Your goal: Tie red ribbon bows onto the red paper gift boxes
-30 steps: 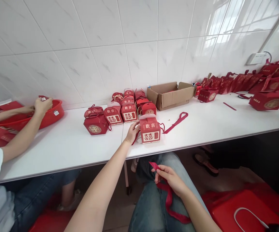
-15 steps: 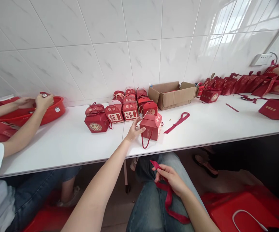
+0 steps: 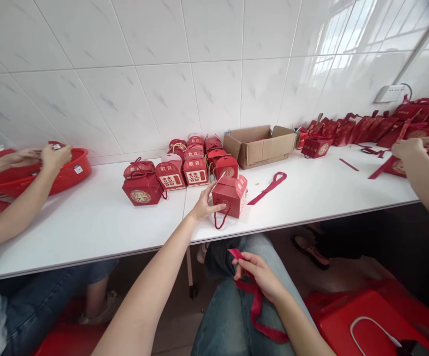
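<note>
My left hand (image 3: 204, 205) reaches over the table edge and grips a small red gift box (image 3: 226, 201) by its left side, thumb across the face and fingers behind. A twisted red cord handle (image 3: 219, 221) hangs down the front of this box. Above my lap, my right hand (image 3: 261, 274) pinches a dark red ribbon (image 3: 256, 306) near one end; the rest trails down over my jeans. On the white table, to the right of the box, lies another ribbon (image 3: 269, 189) with a loop at its far end.
Several red gift boxes (image 3: 195, 170) stand grouped behind my left hand, beside an open cardboard carton (image 3: 261, 148). At left, a co-worker's hands work over a red basin (image 3: 82, 165). Another co-worker's hands (image 3: 410, 148) handle ribbon near red bags (image 3: 362, 129) at right.
My left hand has closed onto the box, its thumb now lying across the face. The right-hand co-worker's hands have moved in over a box with ribbon. My view has shifted slightly.
</note>
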{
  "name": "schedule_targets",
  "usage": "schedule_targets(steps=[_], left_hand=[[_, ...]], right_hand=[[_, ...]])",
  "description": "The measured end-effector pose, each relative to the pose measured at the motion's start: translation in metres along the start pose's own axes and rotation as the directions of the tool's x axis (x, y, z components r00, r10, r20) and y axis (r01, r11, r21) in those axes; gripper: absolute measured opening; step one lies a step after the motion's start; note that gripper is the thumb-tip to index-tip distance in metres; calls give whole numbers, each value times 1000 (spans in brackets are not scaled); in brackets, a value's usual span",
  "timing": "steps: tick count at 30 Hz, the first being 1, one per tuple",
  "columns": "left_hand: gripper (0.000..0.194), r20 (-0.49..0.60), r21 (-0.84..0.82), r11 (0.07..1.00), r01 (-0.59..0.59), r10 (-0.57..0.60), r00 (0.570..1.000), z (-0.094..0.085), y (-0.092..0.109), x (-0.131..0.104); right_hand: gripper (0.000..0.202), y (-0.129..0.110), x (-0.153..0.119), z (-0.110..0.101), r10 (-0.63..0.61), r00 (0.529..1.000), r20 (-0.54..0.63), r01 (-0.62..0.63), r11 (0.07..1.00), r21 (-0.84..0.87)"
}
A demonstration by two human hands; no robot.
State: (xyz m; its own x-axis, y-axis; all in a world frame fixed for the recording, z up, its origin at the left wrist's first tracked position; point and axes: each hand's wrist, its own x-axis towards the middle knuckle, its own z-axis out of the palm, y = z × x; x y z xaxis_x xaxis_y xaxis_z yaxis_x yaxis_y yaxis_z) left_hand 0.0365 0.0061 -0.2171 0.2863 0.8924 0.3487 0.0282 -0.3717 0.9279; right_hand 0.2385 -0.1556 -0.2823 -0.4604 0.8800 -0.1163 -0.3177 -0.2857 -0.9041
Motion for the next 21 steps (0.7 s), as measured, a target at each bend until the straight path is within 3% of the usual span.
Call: schedule_targets(steps=[3, 6, 7, 8, 10, 11, 13, 15, 18, 20, 21], left_hand=[[75, 23, -68, 997, 22, -21, 1000, 2, 2, 2], [62, -9, -143, 989, 38, -40, 999, 2, 1, 2], [61, -33, -159, 986, 44, -50, 998, 2, 1, 2], [60, -50, -172, 984, 51, -60, 997, 2, 1, 2], [58, -55, -176, 983, 59, -70, 996, 2, 1, 2], [57, -44, -162, 985, 61, -69, 997, 2, 2, 2], [56, -9, -124, 991, 53, -54, 998, 3, 4, 2], [55, 0, -88, 995, 37, -37, 999, 3, 6, 1], [57, -28, -10, 999, 47, -47, 998, 3, 9, -1], [57, -26, 56, 995, 87, -85, 996, 2, 11, -2], [57, -13, 76, 992, 102, -101, 995, 1, 11, -2]], right_hand=[[26, -20, 10, -7, -243, 964, -105, 251, 966, 63], [33, -60, 36, -26, -526, 812, -252, 499, 850, -168], [38, -74, 47, -33, -591, 759, -273, 503, 799, -331], [52, -88, 60, -40, -621, 749, -233, 458, 738, -496], [92, -108, 83, -48, -618, 772, -148, 357, 614, -705], [100, -113, 94, -49, -601, 795, -89, 343, 565, -751], [96, -117, 105, -47, -582, 813, 8, 368, 503, -782], [83, -113, 102, -44, -615, 787, 52, 408, 455, -792], [82, -107, 74, -58, -718, 696, -22, 394, 408, -824], [85, -111, 51, -85, -758, 630, -170, 309, 445, -841], [87, -115, 42, -103, -777, 565, -278, 220, 466, -857]])
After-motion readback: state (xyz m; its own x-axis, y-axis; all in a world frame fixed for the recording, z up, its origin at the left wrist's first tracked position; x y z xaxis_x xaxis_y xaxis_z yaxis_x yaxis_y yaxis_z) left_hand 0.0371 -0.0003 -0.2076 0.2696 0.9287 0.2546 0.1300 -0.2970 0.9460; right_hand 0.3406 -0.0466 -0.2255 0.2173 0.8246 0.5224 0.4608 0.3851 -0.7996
